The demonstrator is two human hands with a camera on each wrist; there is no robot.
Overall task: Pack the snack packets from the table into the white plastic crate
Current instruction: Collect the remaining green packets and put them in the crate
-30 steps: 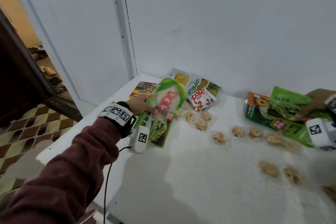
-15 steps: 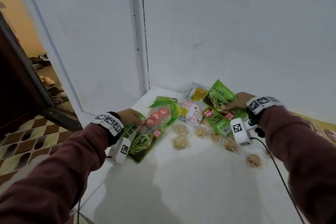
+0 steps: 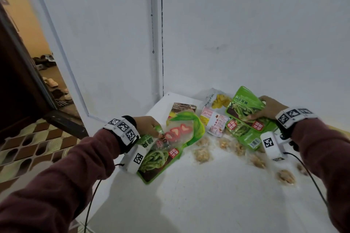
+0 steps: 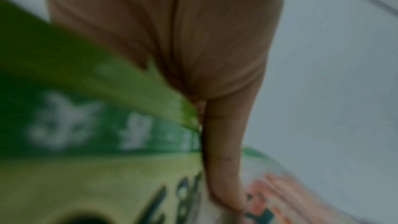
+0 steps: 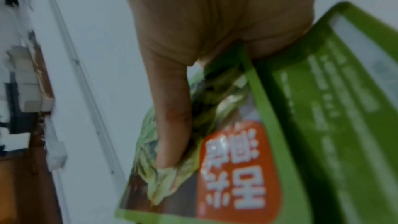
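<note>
snack packets: left hand (image 3: 149, 126) pinches a strawberry packet (image 3: 181, 132) stacked on a green bean packet (image 3: 157, 161); right hand (image 3: 270, 108) grips two green packets (image 3: 246, 108), all above the white table (image 3: 217, 204).

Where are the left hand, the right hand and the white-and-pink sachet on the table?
left hand (image 3: 146, 124), head view, back of hand.
right hand (image 3: 269, 107), head view, back of hand.
white-and-pink sachet (image 3: 215, 122), head view, middle of its face.

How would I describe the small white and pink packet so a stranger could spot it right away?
Look to the far corner of the white table, where it meets the wall. Between the packets in the left hand and the right hand lies the white and pink packet. It is the only pale packet among green ones.
</note>
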